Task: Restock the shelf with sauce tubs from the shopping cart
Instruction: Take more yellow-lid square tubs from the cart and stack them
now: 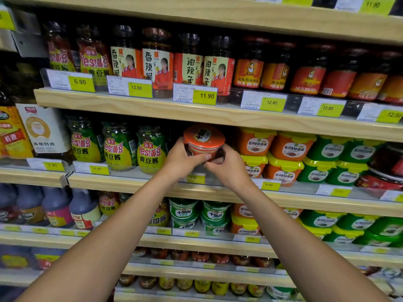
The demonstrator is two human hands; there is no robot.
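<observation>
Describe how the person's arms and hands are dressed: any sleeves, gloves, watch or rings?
Nothing is worn that the head view shows. The left hand and right hand are bare, with no gloves, rings or watch. The left forearm and right forearm are uncovered down to the frame edge; no sleeve or wristband appears.

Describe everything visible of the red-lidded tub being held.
Round red-lidded tub: glossy orange-red lid with a white label and dark characters, body with red print, plastic by its look. It tilts lid towards the camera, held at a gap on the shelf between yellow-green jars and orange tubs. The left hand and right hand grip its lower body from either side.
</observation>
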